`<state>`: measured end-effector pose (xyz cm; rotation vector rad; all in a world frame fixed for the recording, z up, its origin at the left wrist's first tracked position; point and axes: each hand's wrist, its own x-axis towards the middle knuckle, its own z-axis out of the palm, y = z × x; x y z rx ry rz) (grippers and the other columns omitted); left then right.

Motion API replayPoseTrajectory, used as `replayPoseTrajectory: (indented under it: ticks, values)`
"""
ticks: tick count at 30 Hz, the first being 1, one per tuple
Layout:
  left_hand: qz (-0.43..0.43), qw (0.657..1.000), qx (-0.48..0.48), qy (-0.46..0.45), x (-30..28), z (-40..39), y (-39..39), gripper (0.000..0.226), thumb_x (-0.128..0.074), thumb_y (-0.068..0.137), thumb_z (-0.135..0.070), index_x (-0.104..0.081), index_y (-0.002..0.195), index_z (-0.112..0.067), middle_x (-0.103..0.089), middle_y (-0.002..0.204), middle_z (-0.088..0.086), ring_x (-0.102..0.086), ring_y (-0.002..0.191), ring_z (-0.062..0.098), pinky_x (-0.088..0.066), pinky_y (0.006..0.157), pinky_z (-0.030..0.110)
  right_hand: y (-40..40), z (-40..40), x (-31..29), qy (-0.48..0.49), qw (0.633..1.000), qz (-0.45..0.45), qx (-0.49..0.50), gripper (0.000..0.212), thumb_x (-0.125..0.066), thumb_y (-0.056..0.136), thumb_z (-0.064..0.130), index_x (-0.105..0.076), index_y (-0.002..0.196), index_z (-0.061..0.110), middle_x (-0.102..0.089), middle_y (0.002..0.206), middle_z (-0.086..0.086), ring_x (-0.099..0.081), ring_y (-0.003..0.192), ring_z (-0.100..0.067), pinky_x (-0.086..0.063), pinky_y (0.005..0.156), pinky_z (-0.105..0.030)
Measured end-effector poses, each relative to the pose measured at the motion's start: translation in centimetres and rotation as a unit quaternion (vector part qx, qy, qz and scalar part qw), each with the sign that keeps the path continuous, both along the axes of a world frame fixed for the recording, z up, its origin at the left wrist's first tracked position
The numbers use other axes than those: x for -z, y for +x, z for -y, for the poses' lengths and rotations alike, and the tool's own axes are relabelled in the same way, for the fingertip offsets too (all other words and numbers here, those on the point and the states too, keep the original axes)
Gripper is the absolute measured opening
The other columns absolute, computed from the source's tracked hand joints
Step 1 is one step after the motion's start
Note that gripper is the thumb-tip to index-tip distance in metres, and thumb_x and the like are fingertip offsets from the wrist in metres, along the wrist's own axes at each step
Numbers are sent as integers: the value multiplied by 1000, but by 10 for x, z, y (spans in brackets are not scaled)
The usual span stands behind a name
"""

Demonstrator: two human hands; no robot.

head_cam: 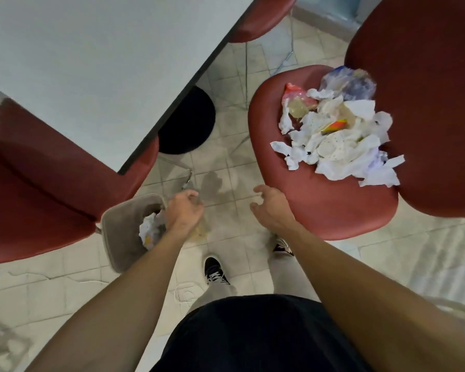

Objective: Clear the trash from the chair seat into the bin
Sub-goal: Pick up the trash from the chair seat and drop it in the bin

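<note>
A white surface (pixel 73 63) fills the upper left of the head view, its dark edge running diagonally above a pale tiled floor (pixel 226 167). To the right stands a red chair (pixel 320 210), its seat carrying a heap of trash (pixel 338 135): crumpled white paper, a clear plastic bag at the back and a pink wrapper at the left of the pile, all lying toward the rear half of the seat, against the backrest. A second red chair (pixel 46 183) sits at the left, partly tucked under the surface, and a third red seat (pixel 263 14) shows at the top. A grey bin (pixel 124 226) stands on the floor just beside the left chair, with crumpled paper (pixel 149 229) already inside. The person's left hand (pixel 184 212) hangs above the bin's right rim, fingers loosely curled and holding nothing visible. The right hand (pixel 271 208) reaches over the front edge of the trash-laden seat, fingers spread and relaxed, empty, well short of the pile. Below, black shoes (pixel 215 271) rest on the tiles.
</note>
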<state>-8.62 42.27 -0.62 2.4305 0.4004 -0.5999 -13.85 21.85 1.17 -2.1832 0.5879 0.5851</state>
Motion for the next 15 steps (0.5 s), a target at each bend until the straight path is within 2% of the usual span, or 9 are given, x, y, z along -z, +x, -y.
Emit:
replayPoseTrajectory:
  ticks: [4,7,11,15]
  values:
    - [-17,997,70,8,10,77,13,24,-69,82,-28,-67,106,-29,-69,111,-1,-63,102,24,-51,91,36,-13,80,9,-11,997,-23,71,47,-59,84,18,-54,130,17,-58,127,-10,-53,117,-26,-41,99,-32]
    - [-26,994,108,17,15,139,24,25,-69,82,-29,-66,107,-33,-68,109,-2,-64,99,23,-53,86,34,-20,136,16,-27,993,-32,106,48,-61,86,18,-51,133,15,-56,132,-9,-47,126,-26,-39,104,-35]
    - [-26,982,187,1,28,223,34,28,-69,81,-29,-66,109,-30,-66,108,-6,-61,102,18,-49,87,31,-24,206,33,-42,985,-39,163,46,-63,85,17,-53,131,16,-56,131,-9,-48,126,-25,-39,106,-36]
    - [-29,971,235,-15,43,297,47,29,-68,82,-26,-66,111,-31,-66,108,-8,-61,101,15,-47,84,29,-19,263,53,-51,980,-51,186,47,-62,85,17,-52,130,12,-58,129,-8,-52,120,-27,-43,100,-36]
